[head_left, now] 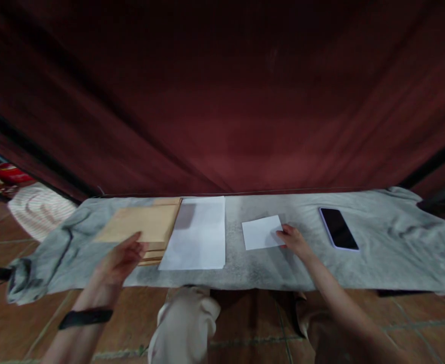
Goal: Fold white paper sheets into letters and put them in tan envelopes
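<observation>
My left hand (pixel 126 257), with a dark band on its wrist, is closed on the near edge of a tan paper envelope (pixel 135 222). That envelope is slightly blurred and overlaps a stack of similar brown envelopes (pixel 154 254). Just right of the stack lies a pile of white paper sheets (pixel 199 237). My right hand (pixel 291 238) pinches the right edge of a small white piece of paper, apparently folded (pixel 260 232), over the grey cloth. Its thumb is on top, while the fingers underneath are partly hidden.
A phone in a lilac case (pixel 339 229) lies face up at the right. Grey cloth (pixel 241 265) covers the narrow surface. Dark red fabric (pixel 222 116) rises behind it, with black frame bars at both sides. A striped cloth (pixel 40 210) is at far left.
</observation>
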Available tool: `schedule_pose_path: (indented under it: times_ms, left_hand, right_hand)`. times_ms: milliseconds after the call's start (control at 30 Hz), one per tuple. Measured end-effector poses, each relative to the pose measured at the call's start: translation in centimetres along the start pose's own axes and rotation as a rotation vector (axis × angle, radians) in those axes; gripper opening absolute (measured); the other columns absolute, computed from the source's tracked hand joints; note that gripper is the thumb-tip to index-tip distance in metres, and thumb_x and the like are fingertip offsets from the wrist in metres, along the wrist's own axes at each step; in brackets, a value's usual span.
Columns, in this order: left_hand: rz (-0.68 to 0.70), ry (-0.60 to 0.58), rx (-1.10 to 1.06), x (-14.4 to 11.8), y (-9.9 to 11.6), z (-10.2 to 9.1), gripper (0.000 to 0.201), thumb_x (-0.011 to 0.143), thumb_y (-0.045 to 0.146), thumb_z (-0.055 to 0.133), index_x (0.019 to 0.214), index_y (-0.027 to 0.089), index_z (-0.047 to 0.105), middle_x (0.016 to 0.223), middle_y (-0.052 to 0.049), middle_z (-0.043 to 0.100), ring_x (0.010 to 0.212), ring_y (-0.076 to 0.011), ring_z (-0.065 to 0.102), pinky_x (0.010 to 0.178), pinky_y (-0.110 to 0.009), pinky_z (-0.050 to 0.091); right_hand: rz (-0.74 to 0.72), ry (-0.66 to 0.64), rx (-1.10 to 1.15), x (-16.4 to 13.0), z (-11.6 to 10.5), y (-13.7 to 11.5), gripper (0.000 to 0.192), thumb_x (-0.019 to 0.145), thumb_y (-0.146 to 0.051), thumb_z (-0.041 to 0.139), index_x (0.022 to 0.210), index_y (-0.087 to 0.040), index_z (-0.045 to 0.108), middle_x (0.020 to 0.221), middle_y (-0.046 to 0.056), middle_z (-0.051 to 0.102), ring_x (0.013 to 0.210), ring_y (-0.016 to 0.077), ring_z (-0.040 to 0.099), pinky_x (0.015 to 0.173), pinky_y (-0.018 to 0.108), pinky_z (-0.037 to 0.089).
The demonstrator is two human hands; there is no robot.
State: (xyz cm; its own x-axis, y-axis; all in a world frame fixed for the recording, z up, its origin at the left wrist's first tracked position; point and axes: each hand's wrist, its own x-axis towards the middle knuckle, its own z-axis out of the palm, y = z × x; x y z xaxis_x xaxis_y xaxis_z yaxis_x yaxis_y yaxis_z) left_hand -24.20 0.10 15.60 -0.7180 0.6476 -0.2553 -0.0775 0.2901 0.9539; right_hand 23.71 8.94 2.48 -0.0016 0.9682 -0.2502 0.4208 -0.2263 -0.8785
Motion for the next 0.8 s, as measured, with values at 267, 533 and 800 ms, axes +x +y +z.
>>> schedule_pose_path:
  times_ms: [267,533,800]
  left_hand:
    - [-0.331,-0.171,-0.375,-5.6,-6.8,12.5,0.023,0.076,-0.002,0.064,0.069,0.018,0.055,0.06,0.004,0.062,0.051,-0.0076,0.062,0.056,-0.018,0.057]
    - [-0.461,-0.264,-0.431,-8.6,-7.3,10.8,0.024,0.083,-0.006,0.055,0.087,0.017,0.063,0.078,-0.001,0.075,0.072,-0.0126,0.073,0.072,-0.022,0.061]
    - [-0.353,-0.646,-0.157,-14.8,-8.4,12.6,0.017,0.079,0.023,0.074,0.092,0.014,0.068,0.099,-0.013,0.076,0.096,-0.0254,0.073,0.088,-0.036,0.059]
  right_hand:
    - [-0.039,0.05,-0.055,-0.2,0.0,0.0,0.011,0.08,-0.028,0.053,0.077,-0.022,0.062,0.069,0.0,0.065,0.065,0.0175,0.064,0.049,0.022,0.052]
    - [-0.033,0.045,-0.052,0.0,-0.4,-0.2,0.013,0.08,-0.022,0.053,0.082,-0.02,0.065,0.071,0.001,0.067,0.066,0.0182,0.065,0.048,0.023,0.052]
    - [0.023,0.059,-0.034,0.4,-0.4,0.2,0.01,0.082,-0.02,0.055,0.084,-0.02,0.066,0.075,0.001,0.067,0.068,0.0173,0.066,0.045,0.02,0.05]
